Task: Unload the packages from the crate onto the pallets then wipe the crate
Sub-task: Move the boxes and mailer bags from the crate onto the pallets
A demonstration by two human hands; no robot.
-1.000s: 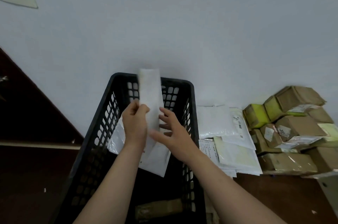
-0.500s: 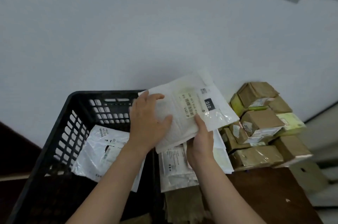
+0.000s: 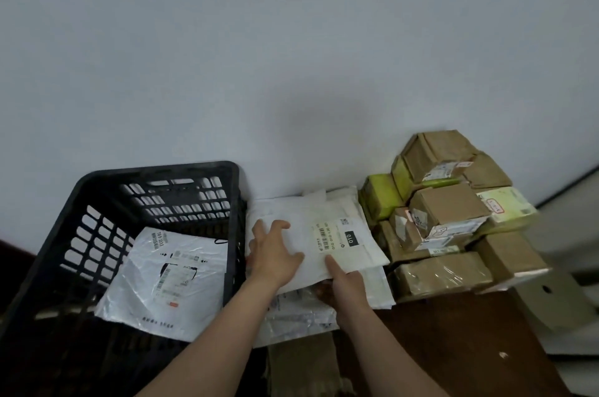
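White padded mailer (image 3: 304, 218) looks light and floppy, so my right grip (image 3: 348, 283) pinches its near edge, left grip (image 3: 274, 255) released, pressing flat.

A dark brown surface (image 3: 453, 351) carries a black crate (image 3: 155, 173), with a pile of white mailers (image 3: 291, 322) just to the crate's right, a stack of cardboard boxes (image 3: 444, 276) farther right, and a flat cardboard strip (image 3: 301, 364) by its near right corner.

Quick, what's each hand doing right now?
Left hand: open, fingers spread flat on the white mailer.
Right hand: pinches the white mailer's near edge, thumb on top.
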